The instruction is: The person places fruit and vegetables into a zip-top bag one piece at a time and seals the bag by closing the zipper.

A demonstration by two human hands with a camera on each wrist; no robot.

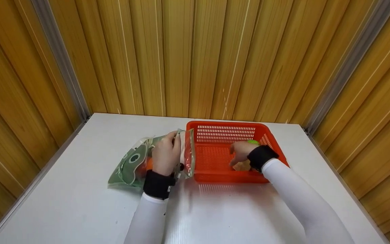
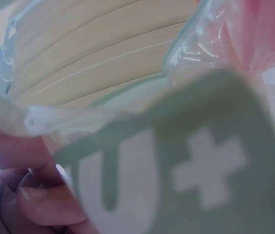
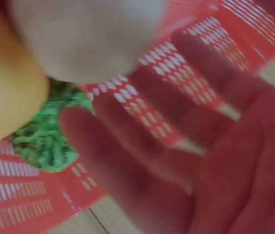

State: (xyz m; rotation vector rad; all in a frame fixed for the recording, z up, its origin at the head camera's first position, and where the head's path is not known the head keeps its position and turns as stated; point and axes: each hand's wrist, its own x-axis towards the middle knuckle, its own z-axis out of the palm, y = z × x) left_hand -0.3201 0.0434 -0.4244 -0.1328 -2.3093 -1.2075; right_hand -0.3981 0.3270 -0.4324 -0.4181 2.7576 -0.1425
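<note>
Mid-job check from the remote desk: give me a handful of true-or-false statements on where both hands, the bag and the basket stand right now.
1. The left hand pinches the rim of the green printed bag. True.
2. The right hand rests on the bare table outside the basket. False: it is inside the red basket, reaching among the items there.
3. The bag lies inside the basket. False: it sits on the white table, just left of the basket.
4. A green item lies in the basket near the right hand. True.
5. The basket is blue. False: it is red.
</note>
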